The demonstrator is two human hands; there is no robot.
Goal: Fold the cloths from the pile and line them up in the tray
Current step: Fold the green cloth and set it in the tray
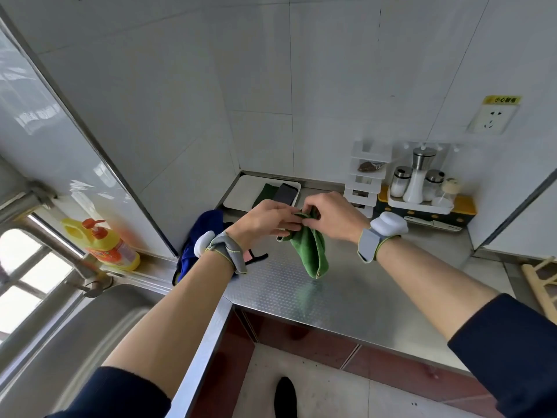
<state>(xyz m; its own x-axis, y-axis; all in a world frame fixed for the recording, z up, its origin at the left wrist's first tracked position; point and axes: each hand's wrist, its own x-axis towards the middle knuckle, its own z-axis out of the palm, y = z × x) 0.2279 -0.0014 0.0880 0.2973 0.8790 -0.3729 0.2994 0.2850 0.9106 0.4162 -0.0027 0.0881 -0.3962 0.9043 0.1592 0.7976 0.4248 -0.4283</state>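
A green cloth (312, 251) hangs above the steel counter, held up at its top edge by both hands. My left hand (265, 220) pinches the top from the left, and my right hand (331, 217) pinches it from the right, the two hands almost touching. The white tray (241, 193) sits in the far corner and holds a folded dark green cloth (265, 193) and a folded grey cloth (284, 194) side by side at its right end. A pile of cloths (200, 236), mostly blue with a pink one underneath, lies left of my left wrist, partly hidden by it.
The steel counter (346, 297) runs right from a sink (99, 321) with a tap. A yellow soap bottle (104, 245) stands on the window ledge. A white rack (366, 176) and a spice stand with shakers (419, 188) line the back wall.
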